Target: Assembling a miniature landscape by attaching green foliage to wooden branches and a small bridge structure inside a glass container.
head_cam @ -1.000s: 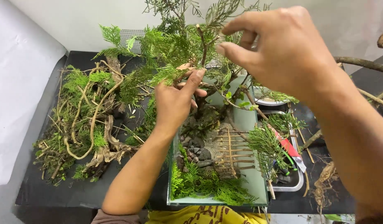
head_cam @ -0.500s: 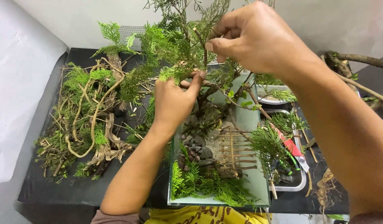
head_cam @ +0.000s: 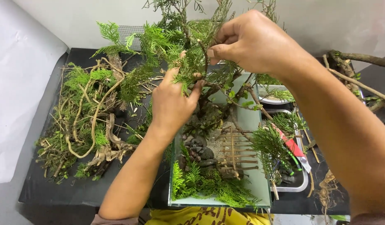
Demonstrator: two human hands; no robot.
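Both hands, left [head_cam: 172, 104] and right [head_cam: 250, 43], pinch feathery green sprigs [head_cam: 188, 62] above the glass tank [head_cam: 259, 183]; roots [head_cam: 88, 125] crowd the table's [head_cam: 46, 191] left.

Head camera looks steeply down, close, perhaps slightly forward.

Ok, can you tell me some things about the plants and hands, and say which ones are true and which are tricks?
1. Both hands touch the little green tree. True.
2. The glass tank holds a small stick fence. True.
3. The left hand holds the red tool. False: the red tool lies in the tray.
4. The twig pile is right of the tank. False: it lies left.
5. The right hand pinches a sprig. True.
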